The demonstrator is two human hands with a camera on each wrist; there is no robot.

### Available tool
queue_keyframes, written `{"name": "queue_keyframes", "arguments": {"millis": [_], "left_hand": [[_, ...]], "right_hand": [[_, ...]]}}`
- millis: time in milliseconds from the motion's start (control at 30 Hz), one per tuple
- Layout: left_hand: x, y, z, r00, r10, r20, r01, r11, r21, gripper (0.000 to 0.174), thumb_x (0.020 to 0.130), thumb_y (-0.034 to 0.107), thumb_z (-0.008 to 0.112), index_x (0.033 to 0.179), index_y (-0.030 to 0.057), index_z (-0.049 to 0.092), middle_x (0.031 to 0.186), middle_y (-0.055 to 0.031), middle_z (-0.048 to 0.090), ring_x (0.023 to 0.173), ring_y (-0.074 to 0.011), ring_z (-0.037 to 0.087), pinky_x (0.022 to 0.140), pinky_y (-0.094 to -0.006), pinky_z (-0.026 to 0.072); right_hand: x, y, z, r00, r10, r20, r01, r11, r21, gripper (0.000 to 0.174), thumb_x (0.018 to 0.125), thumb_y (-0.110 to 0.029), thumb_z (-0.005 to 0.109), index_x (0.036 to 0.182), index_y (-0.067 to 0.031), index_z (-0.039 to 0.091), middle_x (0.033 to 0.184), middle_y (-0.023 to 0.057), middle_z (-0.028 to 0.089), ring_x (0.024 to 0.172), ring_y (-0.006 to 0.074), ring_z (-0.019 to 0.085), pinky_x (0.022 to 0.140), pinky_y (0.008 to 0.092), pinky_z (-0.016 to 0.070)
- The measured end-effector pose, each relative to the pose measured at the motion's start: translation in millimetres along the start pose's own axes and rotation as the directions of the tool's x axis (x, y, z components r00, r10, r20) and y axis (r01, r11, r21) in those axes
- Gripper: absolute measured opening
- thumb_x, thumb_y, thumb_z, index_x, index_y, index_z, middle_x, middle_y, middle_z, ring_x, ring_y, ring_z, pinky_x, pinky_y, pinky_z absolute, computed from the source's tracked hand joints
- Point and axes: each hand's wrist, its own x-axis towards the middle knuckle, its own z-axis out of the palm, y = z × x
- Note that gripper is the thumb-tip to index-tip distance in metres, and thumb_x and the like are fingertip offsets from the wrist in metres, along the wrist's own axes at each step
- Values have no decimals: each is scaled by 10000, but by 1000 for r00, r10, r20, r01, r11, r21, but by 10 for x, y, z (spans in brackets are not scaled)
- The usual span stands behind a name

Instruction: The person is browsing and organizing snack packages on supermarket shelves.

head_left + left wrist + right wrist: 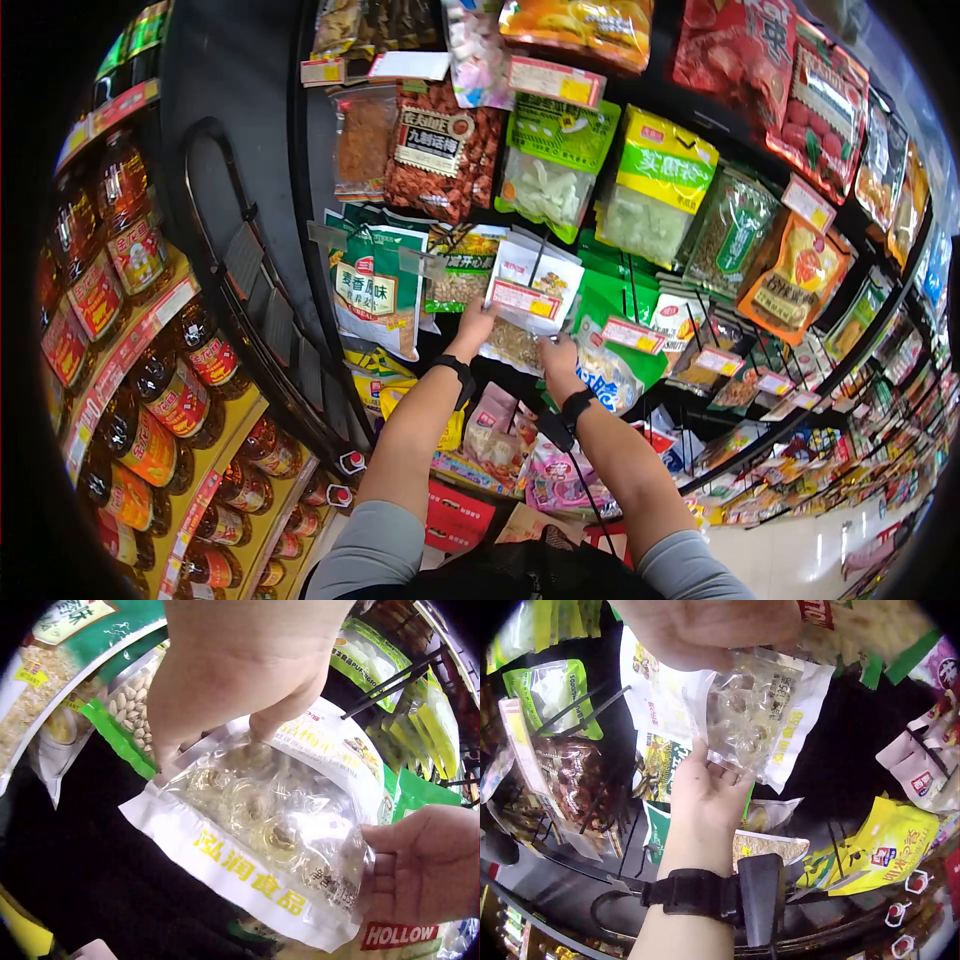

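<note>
A white snack bag [540, 270] with a clear window hangs among the hook displays, a price tag [526, 300] in front of it. Small, individually wrapped pieces show through the window in the left wrist view, and yellow lettering runs along the bag's bottom strip [247, 874]. My left hand [474, 326] grips the left side of the bag, thumb and fingers at its edge. At the lower right side, my right hand [560, 358] holds the other edge, with the thumb in front and the fingers curled by the border [367, 862].
To the left hang a pistachio bag [462, 268] and a green-and-white cereal bag [378, 285]. A green bag [610, 360] is close on the right. Black hooks [632, 285] stick out from the rack. Bottles [170, 395] fill shelves at far left.
</note>
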Motion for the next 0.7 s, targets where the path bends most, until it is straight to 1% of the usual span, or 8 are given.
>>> {"name": "queue_keyframes", "arguments": {"millis": [33,133,167,267,467,567,667,700], "left_hand": [[15,-14,4,1000,8,-8,-8,1000,1,320,918,293,676,998,-13,626,889,-128,653,813,-226,605,752,-368,470],[4,-47,30,1000,-2,-18,1,999,-41,347,922,308,675,1024,-19,621,895,-124,654,820,-225,606,757,-366,470],[-6,-55,34,1000,-11,-16,10,998,-62,356,923,313,675,1032,-21,620,896,-123,655,821,-226,606,758,-365,470],[-51,24,-17,999,-53,2,53,996,-78,395,921,347,680,1045,-22,612,891,-113,651,814,-226,604,757,-367,472],[-155,208,-139,986,-165,28,167,984,-58,446,888,375,706,1045,-30,605,875,-108,646,805,-216,601,750,-359,475],[-249,268,-178,969,-236,69,239,970,-44,468,880,348,708,1092,-51,588,964,-141,671,887,-222,630,798,-343,484],[-300,31,-176,983,-184,30,185,981,-49,504,880,327,703,1154,-72,561,1084,-173,674,992,-233,642,867,-333,486],[-374,129,-221,974,-220,53,221,975,-4,525,881,314,697,1207,-65,540,1159,-190,660,1057,-245,636,916,-329,478]], "right_hand": [[71,127,29,999,-42,-8,42,999,-11,372,802,-213,652,1064,52,646,939,257,691,902,402,666,804,434,505],[86,170,43,998,-60,5,60,997,50,393,805,-229,665,1079,53,640,959,260,690,913,410,664,805,441,504],[94,197,46,998,-68,-4,68,998,4,400,815,-250,681,1076,50,639,969,262,688,922,414,661,812,446,505],[124,239,66,999,-47,-21,44,990,-133,373,821,-219,688,1074,51,649,944,201,692,858,307,664,776,388,501],[116,367,65,997,-69,45,75,985,-154,390,834,-234,668,1106,41,623,975,220,680,880,324,659,788,402,498],[-42,303,44,995,-53,86,67,985,-159,417,854,-214,612,1177,43,553,1074,321,645,1049,474,613,889,491,489],[-251,207,-28,976,-176,128,183,982,-44,402,848,-184,597,1173,42,525,1079,350,625,1055,496,596,900,499,484],[-356,74,-96,987,-59,148,84,983,-166,521,837,-185,636,1290,34,500,1152,298,629,1112,437,598,938,441,470]]}}
